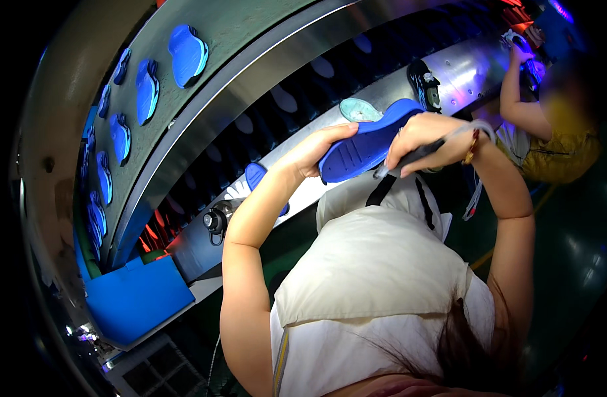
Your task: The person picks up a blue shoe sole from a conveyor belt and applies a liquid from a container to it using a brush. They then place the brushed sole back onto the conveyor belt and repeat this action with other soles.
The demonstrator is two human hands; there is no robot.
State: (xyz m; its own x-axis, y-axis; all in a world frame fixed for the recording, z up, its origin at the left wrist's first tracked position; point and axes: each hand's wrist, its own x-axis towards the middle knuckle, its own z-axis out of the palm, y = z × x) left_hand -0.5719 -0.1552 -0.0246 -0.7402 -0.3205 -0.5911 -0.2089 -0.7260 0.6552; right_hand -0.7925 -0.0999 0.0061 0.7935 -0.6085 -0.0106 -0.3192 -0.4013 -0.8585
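Note:
A blue shoe sole (356, 157) is held tilted in front of my apron, its hollow side facing me. My left hand (311, 152) grips one end of it, thumb along the rim. My right hand (437, 135) is closed on a dark pen-shaped tool (420, 154), whose pale tip points down beside the sole's near edge. Whether the tip touches the sole I cannot tell. A grey cord or tube loops at my right wrist. The sole's far end is partly hidden behind my right hand. Just beyond the sole lies a pale green oval piece (360, 110) on the metal ledge.
Several blue soles (146, 91) lie on a curved green conveyor belt (164, 99) at the left. On the ledge are another blue sole (256, 175), a black bottle (215, 222) and a dark shoe (424, 86). A co-worker in yellow (558, 155) handles something at the right.

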